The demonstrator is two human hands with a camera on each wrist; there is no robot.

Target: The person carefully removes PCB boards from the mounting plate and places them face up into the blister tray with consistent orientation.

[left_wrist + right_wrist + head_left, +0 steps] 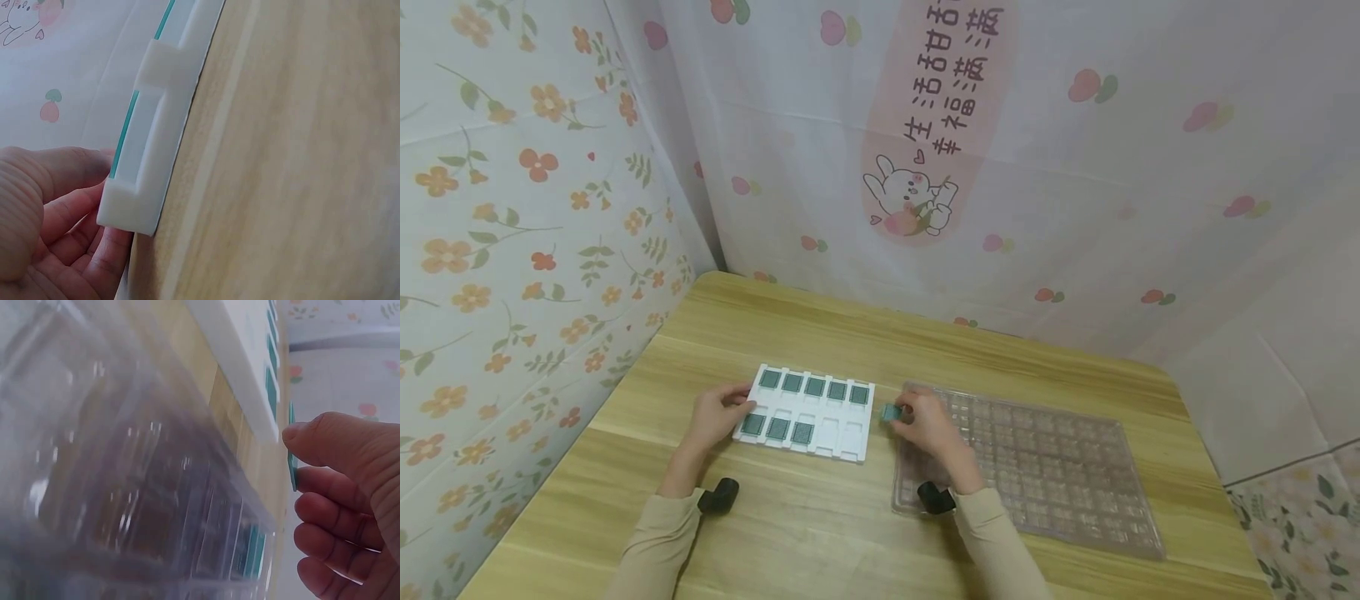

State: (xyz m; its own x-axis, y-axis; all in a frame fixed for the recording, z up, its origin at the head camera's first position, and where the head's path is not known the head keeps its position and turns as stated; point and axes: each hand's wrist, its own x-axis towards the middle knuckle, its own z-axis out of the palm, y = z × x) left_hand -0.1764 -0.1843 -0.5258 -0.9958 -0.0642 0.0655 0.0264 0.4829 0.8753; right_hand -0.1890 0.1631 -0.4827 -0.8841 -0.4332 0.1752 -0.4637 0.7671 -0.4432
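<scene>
My left hand (pixel 715 414) holds the left edge of a white plastic tray (pixel 848 407) lying on the table; in the left wrist view, the thumb is on top and fingers curl beneath its corner (pixel 125 209). Square green chips (pixel 814 386) fill the tray's far row. Three more lie in the left part of the near row, and two slots at its right are bare. Between thumb and fingertips, my right hand (pixel 927 421) pinches a single green chip (pixel 891 413). That chip is raised just off the tray's right edge, seen nearly edge-on in the right wrist view.
A large clear plastic tray (pixel 1045 468) with many small compartments lies to the right, under my right hand. Inside it, the right wrist view shows green pieces (pixel 255 551) near one corner. Patterned cloth (pixel 1037 183) hangs behind the wooden table (pixel 790 525).
</scene>
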